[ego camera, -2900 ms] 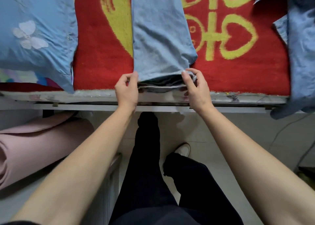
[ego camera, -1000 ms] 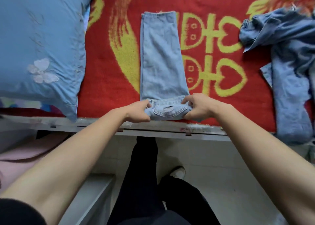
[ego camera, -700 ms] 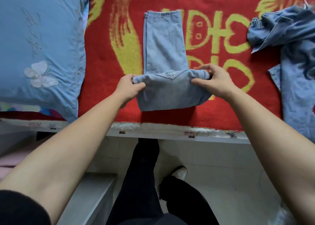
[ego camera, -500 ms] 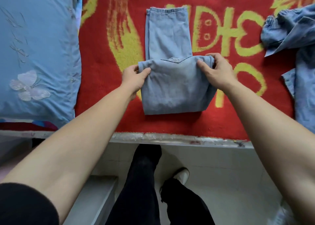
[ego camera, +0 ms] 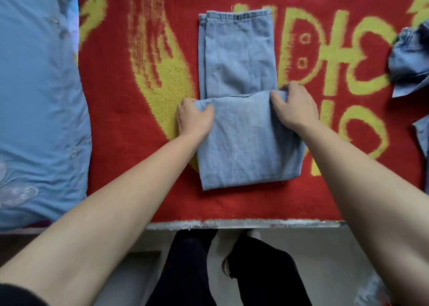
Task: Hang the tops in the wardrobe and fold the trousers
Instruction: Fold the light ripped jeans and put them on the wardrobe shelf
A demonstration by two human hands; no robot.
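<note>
Light blue jeans [ego camera: 241, 131] lie on the red and yellow blanket [ego camera: 139, 143], legs together and pointing away from me, the hems at the far end. The waist part is folded over the legs into a wide flap. My left hand [ego camera: 193, 116] grips the flap's left corner, fingers curled into the cloth. My right hand [ego camera: 293, 107] grips the flap's right corner, thumb on top. A darker blue denim top [ego camera: 411, 66] lies crumpled at the right edge of the blanket.
A light blue pillow [ego camera: 39, 96] with a white embroidered butterfly fills the left side of the bed. The bed's front edge [ego camera: 243, 224] runs across below the jeans. Under it I see my dark trouser legs and pale floor tiles.
I lifted the waist end at the bed's edge and folded it away from me over the legs. The flap now lies farther up the jeans, both hands still on its corners.
</note>
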